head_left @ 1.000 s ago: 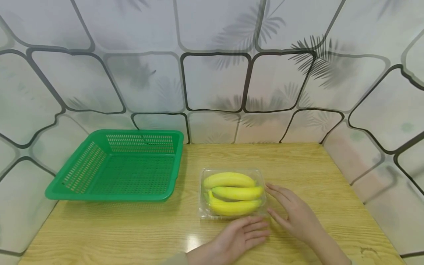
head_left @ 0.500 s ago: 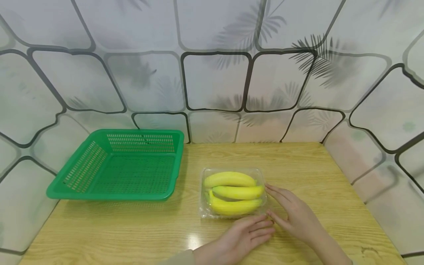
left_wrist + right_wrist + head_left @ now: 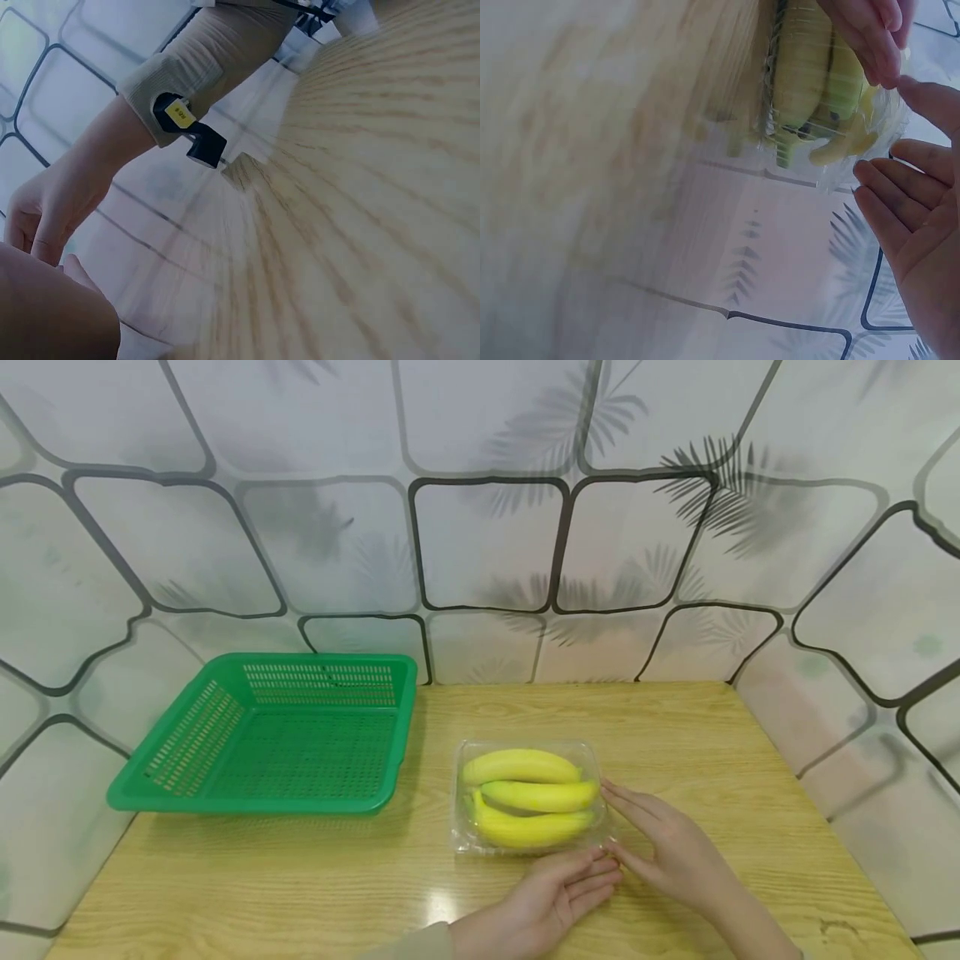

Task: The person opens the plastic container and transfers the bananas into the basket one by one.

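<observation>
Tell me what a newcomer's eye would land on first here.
Probably the big green basket at the left of the wooden table. Next come the vivid yellow bananas, lying in a clear plastic container to the right of the basket. Behind the table, the pale patterned wall stands out for its dark outlines.

Three yellow bananas (image 3: 536, 796) are contained side by side in a clear plastic box (image 3: 467, 841) on the table (image 3: 660, 718).
</observation>
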A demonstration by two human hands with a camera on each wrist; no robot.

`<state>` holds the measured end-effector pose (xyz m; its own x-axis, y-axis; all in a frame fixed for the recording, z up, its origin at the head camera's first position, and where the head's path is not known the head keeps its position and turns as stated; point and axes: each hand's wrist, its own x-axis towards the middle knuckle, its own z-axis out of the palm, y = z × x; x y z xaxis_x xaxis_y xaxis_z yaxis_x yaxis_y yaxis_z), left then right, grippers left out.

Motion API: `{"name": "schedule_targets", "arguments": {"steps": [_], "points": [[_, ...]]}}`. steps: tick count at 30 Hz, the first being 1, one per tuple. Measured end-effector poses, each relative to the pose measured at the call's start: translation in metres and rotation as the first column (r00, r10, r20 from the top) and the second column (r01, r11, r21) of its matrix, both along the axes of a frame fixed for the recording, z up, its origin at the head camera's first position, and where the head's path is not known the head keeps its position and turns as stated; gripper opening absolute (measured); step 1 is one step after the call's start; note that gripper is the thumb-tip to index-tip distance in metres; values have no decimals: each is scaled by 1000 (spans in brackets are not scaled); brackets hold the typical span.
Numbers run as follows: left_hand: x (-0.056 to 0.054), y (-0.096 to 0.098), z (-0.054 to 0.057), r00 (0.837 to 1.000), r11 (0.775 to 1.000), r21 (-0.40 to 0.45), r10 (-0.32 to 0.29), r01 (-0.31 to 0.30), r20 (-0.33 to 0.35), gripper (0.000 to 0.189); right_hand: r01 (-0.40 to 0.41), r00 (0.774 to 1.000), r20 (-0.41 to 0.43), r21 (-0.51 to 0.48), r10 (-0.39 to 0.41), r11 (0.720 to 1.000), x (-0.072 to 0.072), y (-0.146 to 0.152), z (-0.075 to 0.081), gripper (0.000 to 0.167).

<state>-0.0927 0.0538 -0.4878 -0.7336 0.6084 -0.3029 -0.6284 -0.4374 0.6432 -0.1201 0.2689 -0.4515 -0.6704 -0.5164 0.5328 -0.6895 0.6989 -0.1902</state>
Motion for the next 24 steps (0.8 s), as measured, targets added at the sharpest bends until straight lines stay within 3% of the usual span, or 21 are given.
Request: {"name": "schedule_targets", "arguments": {"steps": [3,7,24], "points": [[0,3,2,999,999,-24,35,-35,32,45,-5,1000,24,16,5,1000,1,1,3,64],[0,5,4,996,997,-45,65,-62,64,39,-13,999,38,35,12,999,0,2,6,73],[0,14,3,989,992,-79,107,-99,103,33,-32,999,13,61,31,998,-3,4,7,64]]}}
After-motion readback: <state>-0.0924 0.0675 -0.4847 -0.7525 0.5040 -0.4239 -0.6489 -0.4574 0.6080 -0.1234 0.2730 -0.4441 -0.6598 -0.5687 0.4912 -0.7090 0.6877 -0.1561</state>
